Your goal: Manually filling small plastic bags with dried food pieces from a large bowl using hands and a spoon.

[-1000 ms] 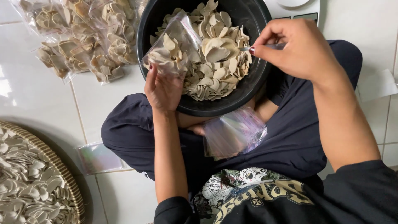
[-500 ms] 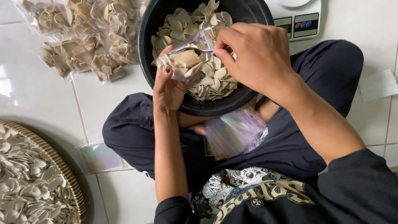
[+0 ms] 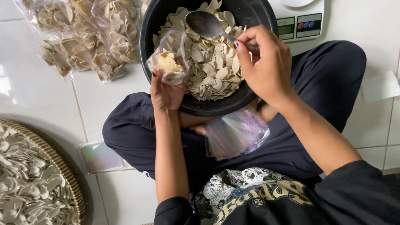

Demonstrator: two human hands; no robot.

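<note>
A black bowl (image 3: 216,106) of pale beige chips rests on my crossed legs. My left hand (image 3: 166,93) holds a small clear plastic bag (image 3: 170,58) at the bowl's left rim, partly filled with chips. My right hand (image 3: 266,64) grips the handle of a metal spoon (image 3: 206,24), whose empty bowl hovers over the chips at the far side. A stack of clear empty bags (image 3: 235,133) lies on my lap just below the bowl.
Several filled chip bags (image 3: 83,37) lie on the white tiled floor at the upper left. A woven tray (image 3: 58,162) of pale chips sits at the lower left. A white digital scale (image 3: 298,18) stands behind the bowl. One flat clear bag (image 3: 99,156) lies by my knee.
My right hand pulled back from the bag's mouth and lifted the spoon toward the far side of the bowl. The bag in my left hand now holds a few chips.
</note>
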